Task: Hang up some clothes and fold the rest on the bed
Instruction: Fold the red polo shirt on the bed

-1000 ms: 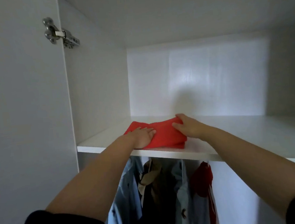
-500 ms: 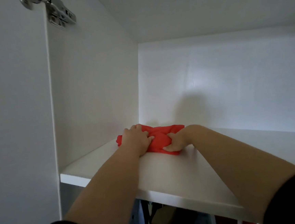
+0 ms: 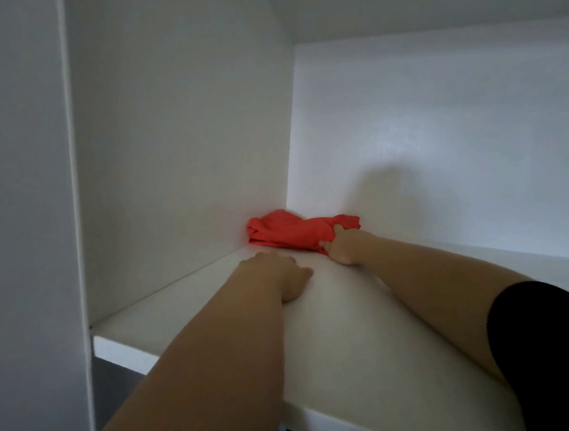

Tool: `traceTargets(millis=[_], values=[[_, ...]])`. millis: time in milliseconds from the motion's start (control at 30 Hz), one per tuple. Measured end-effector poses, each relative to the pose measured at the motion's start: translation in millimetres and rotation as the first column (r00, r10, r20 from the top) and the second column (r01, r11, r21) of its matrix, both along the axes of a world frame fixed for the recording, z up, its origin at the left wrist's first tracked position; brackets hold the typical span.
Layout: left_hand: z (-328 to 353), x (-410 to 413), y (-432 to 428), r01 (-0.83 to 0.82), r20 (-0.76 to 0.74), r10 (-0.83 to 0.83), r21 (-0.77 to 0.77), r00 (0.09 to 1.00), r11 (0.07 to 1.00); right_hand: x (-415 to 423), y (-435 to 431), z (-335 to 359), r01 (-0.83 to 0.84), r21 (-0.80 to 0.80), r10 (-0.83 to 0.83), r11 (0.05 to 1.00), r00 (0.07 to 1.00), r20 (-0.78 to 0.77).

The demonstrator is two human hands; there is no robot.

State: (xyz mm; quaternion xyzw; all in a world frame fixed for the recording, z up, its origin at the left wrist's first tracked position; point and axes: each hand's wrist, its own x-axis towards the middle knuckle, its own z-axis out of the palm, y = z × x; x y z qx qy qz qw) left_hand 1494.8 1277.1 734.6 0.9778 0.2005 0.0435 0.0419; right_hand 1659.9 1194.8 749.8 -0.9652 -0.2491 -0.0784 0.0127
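crumpled red garment [image 3: 293, 232] lies bunched in the shelf's [image 3: 188, 313] back-left corner.

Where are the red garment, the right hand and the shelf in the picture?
red garment [image 3: 288, 232], head view, middle of the cloth.
right hand [image 3: 343, 249], head view, back of the hand.
shelf [image 3: 347, 319], head view, bare board between the arms.

plain red garment [image 3: 295, 232], plain white shelf [image 3: 187, 303] and cabinet walls [image 3: 180, 138], black sleeve [image 3: 556, 346]
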Motion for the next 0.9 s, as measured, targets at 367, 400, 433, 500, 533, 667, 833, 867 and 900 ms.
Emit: traceTargets(millis=[367,400,433,500,533,667,833,867,900], values=[[-1,5,-2,-0.028,-0.021,0.028,-0.002,0.999,1.000,-30,-27,0,0.167,-0.080,-0.168,0.983,0.986,-0.005],[0,3,-4,-0.035,-0.031,0.034,-0.012,0.999,0.999,-41,-35,1,0.148,-0.102,-0.150,0.984,0.989,-0.013],[2,0,-7,-0.027,-0.039,0.026,-0.017,0.999,0.999,-54,-44,2,0.131,-0.122,-0.134,0.984,0.991,-0.014],[4,-11,-19,0.032,-0.046,-0.033,-0.023,0.998,0.999,-82,-62,2,0.115,-0.154,-0.124,0.981,0.991,-0.046],[6,-18,-26,0.075,-0.045,-0.076,-0.031,0.996,0.997,-97,-72,3,0.109,-0.150,-0.121,0.983,0.990,-0.075],[15,-60,-58,0.236,0.055,-0.231,-0.137,0.971,0.962,-152,-111,9,-0.007,-0.044,-0.001,0.999,0.984,-0.178],[26,-118,-109,0.337,0.252,-0.310,-0.069,0.917,0.939,-222,-175,19,0.008,0.263,-0.005,0.965,1.000,-0.013],[28,-129,-122,0.359,0.271,-0.336,-0.038,0.902,0.933,-236,-191,21,0.012,0.293,-0.015,0.956,1.000,0.010],[31,-141,-135,0.381,0.288,-0.363,-0.007,0.886,0.925,-250,-207,22,0.017,0.318,-0.026,0.948,0.999,0.024]])
